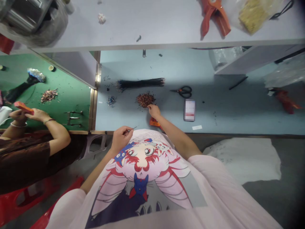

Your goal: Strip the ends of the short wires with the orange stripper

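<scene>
Copper bits (145, 100) beside right hand (154, 111); left hand (121, 138) pinches wire (134, 128).

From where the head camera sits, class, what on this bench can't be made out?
Head view: the left hand pinches a sliver, too thin to identify.
Head view: the right forearm hides part of the orange object.
Head view: single bits in the reddish pile are too small to tell apart.
Head view: the print on the card is blurred.
Head view: the top edge cuts off the metal pot.
</scene>
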The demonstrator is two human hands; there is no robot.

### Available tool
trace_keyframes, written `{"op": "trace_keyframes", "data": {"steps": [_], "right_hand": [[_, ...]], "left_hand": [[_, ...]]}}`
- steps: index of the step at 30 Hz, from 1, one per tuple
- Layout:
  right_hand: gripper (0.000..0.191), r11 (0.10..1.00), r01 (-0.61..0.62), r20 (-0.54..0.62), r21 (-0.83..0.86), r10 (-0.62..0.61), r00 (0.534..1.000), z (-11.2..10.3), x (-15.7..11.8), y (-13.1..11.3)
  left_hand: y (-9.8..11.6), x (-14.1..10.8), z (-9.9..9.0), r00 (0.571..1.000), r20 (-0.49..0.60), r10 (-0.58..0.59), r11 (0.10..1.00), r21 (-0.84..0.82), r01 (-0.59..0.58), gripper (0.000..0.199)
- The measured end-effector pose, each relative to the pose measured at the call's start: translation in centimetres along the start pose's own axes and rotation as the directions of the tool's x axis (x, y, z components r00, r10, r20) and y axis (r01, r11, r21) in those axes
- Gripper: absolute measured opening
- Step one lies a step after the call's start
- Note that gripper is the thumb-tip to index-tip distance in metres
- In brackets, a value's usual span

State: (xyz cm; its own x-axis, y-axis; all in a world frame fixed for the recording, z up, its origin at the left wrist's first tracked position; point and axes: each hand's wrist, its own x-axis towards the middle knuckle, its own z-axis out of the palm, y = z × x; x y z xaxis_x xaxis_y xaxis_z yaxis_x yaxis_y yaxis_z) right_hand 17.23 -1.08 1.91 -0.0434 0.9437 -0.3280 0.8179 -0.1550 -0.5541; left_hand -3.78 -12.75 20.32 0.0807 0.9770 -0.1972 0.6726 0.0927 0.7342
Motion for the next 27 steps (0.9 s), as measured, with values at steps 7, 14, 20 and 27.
{"op": "trace_keyframes", "data": {"steps": [7, 14, 20, 27], "right_hand": [[0.035, 0.999, -0.045, -0.005, 0.007, 0.045, 0.999, -0.2, -0.3, 0.3], [0.027, 0.995, 0.075, 0.121, -0.062, -0.067, 0.99, 0.3, -2.4, -0.1], [0.04, 0.987, 0.158, 0.182, -0.034, -0.149, 0.972, 0.0, -2.6, -1.5], [0.033, 0.972, 0.184, 0.225, 0.146, -0.214, 0.951, -1.0, -3.9, -3.7]], "left_hand": [[0.5, 0.1, 0.3, 0.999, 0.016, 0.036, 0.999, 0.006, -0.036, 0.018], [0.8, 0.1, 0.3, 0.999, 0.017, 0.049, 0.999, 0.007, -0.049, 0.017], [0.7, -0.2, 0.5, 1.0, -0.022, 0.007, 1.0, -0.023, -0.007, 0.017], [1.5, 0.1, 0.8, 0.975, -0.02, -0.222, 0.889, -0.416, 0.193, 0.019]]}}
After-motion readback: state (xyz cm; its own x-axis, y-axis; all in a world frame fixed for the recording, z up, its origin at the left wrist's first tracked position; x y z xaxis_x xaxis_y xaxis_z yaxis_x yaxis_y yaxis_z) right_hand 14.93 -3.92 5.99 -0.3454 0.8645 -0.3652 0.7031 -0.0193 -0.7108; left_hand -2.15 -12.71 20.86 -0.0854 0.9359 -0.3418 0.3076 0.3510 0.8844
